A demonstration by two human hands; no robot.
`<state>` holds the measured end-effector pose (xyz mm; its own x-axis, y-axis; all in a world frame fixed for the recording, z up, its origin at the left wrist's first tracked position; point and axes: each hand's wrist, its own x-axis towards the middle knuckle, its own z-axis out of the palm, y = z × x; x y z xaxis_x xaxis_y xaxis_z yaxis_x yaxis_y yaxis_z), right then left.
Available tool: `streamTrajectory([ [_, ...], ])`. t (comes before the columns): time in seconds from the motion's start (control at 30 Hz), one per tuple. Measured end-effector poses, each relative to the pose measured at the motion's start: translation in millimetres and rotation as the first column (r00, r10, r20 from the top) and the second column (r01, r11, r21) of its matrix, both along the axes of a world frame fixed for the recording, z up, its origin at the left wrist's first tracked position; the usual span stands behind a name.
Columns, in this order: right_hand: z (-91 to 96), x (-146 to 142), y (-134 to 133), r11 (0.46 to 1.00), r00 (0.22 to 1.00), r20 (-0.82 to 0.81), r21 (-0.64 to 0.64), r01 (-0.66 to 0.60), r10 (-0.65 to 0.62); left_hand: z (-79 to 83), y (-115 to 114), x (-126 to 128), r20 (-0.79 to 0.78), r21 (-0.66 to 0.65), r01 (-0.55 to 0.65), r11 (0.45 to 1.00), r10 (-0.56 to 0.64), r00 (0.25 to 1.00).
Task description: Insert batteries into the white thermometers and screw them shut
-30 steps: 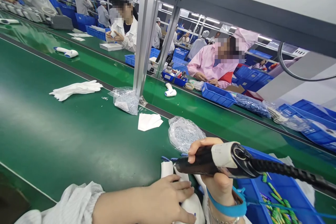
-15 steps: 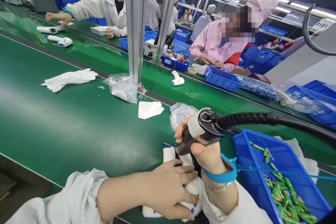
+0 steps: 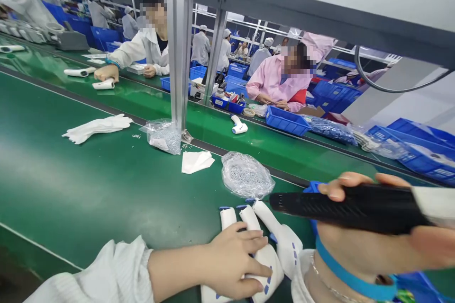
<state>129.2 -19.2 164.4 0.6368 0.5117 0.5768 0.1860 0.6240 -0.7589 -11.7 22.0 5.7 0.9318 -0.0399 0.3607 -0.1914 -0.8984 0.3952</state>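
My left hand (image 3: pixel 232 260) lies flat with fingers stretched over several white thermometer-gun housings (image 3: pixel 273 236) at the near edge of the green belt (image 3: pixel 88 184). My right hand (image 3: pixel 377 241) is wrapped round a black electric screwdriver (image 3: pixel 341 206), held level with its tip pointing left above the housings. A blue strap (image 3: pixel 351 279) circles that wrist. A clear bag of small screws (image 3: pixel 247 181) lies just beyond the housings.
White gloves (image 3: pixel 95 127), a second screw bag (image 3: pixel 161 136) and a white paper (image 3: pixel 195 162) lie on the belt by a metal post (image 3: pixel 179 47). A white thermometer gun (image 3: pixel 239 125) and blue bins (image 3: pixel 286 120) sit across, where other workers sit.
My right hand has lifted the screwdriver from pointing down at the housings to a level position, farther right. My left hand has stayed on the housings. A worker opposite has reached onto the belt.
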Motion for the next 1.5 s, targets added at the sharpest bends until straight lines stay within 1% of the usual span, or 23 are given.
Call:
streamTrajectory([
  [0.07, 0.7, 12.6, -14.3, 0.988, 0.990, -0.040, 0.071, 0.134, -0.131, -1.9, -3.8, 16.6, 0.008, -0.020, -0.011, 1.000, 0.011, 1.000],
  [0.1, -1.2, 18.2, -20.5, 0.976, 0.980, -0.054, 0.092, 0.198, -0.194, -3.0, -2.0, 26.5, 0.011, -0.035, -0.035, 0.999, 0.035, 0.999],
  [0.13, -3.8, 23.3, -25.7, 0.965, 0.968, -0.063, 0.085, 0.247, -0.242, -4.1, 3.4, 37.0, 0.010, -0.049, -0.082, 0.995, 0.083, 0.997],
  [0.2, -9.2, 32.7, -32.2, 0.953, 0.955, -0.083, 0.090, 0.290, -0.283, -5.6, 25.4, 57.9, -0.005, -0.068, -0.230, 0.971, 0.231, 0.973],
  [0.27, -12.8, 40.4, -33.5, 0.948, 0.953, -0.118, 0.123, 0.294, -0.280, -6.0, 57.8, 75.7, -0.017, -0.061, -0.394, 0.917, 0.394, 0.919],
  [0.33, -14.0, 45.4, -31.0, 0.950, 0.954, -0.150, 0.139, 0.281, -0.261, -6.8, 89.7, 87.7, -0.016, -0.046, -0.496, 0.867, 0.495, 0.869],
  [0.37, -14.1, 46.6, -28.8, 0.952, 0.955, -0.159, 0.138, 0.272, -0.250, -7.7, 102.3, 91.3, -0.019, -0.039, -0.533, 0.845, 0.533, 0.846],
  [0.43, -13.7, 46.4, -23.8, 0.963, 0.960, -0.175, 0.120, 0.242, -0.220, -10.8, 117.3, 93.8, -0.032, -0.027, -0.584, 0.811, 0.583, 0.812],
  [0.53, -13.1, 42.8, -16.3, 0.972, 0.970, -0.171, 0.130, 0.195, -0.172, -15.6, 119.5, 90.4, -0.036, -0.026, -0.610, 0.792, 0.609, 0.793],
  [0.63, -13.1, 39.4, -9.5, 0.978, 0.981, -0.152, 0.147, 0.146, -0.123, -16.2, 114.6, 85.9, -0.008, -0.056, -0.623, 0.780, 0.623, 0.782],
  [0.77, -14.8, 36.5, -2.2, 0.985, 0.988, -0.126, 0.139, 0.103, -0.086, -11.5, 115.0, 82.5, 0.041, -0.107, -0.632, 0.767, 0.639, 0.768],
  [0.87, -17.1, 34.4, 0.9, 0.989, 0.990, -0.126, 0.125, 0.084, -0.068, -7.9, 116.2, 80.9, 0.074, -0.147, -0.626, 0.766, 0.639, 0.765],
  [0.93, -18.8, 33.3, 2.0, 0.989, 0.991, -0.119, 0.126, 0.078, -0.063, -6.2, 114.4, 79.8, 0.109, -0.184, -0.604, 0.775, 0.627, 0.771],
  [1.0, -20.6, 32.5, 2.7, 0.990, 0.992, -0.116, 0.131, 0.060, -0.045, -5.3, 109.9, 78.5, 0.159, -0.228, -0.555, 0.800, 0.593, 0.789],
  [1.1, -22.8, 31.5, 4.0, 0.988, 0.993, -0.115, 0.152, 0.028, -0.010, -5.5, 100.8, 75.6, 0.248, -0.292, -0.436, 0.851, 0.508, 0.825],
  [1.2, -24.6, 29.7, 6.1, 0.985, 0.996, -0.092, 0.169, 0.031, -0.015, -5.8, 93.5, 72.0, 0.313, -0.339, -0.326, 0.883, 0.432, 0.846],
  [1.33, -26.0, 26.4, 9.1, 0.985, 0.999, -0.040, 0.168, 0.043, -0.037, -3.2, 88.6, 68.4, 0.341, -0.388, -0.246, 0.888, 0.386, 0.857],
  [1.5, -26.9, 24.4, 10.0, 0.985, 0.999, -0.026, 0.172, 0.031, -0.027, 1.9, 84.2, 66.6, 0.322, -0.443, -0.215, 0.871, 0.378, 0.868],
])
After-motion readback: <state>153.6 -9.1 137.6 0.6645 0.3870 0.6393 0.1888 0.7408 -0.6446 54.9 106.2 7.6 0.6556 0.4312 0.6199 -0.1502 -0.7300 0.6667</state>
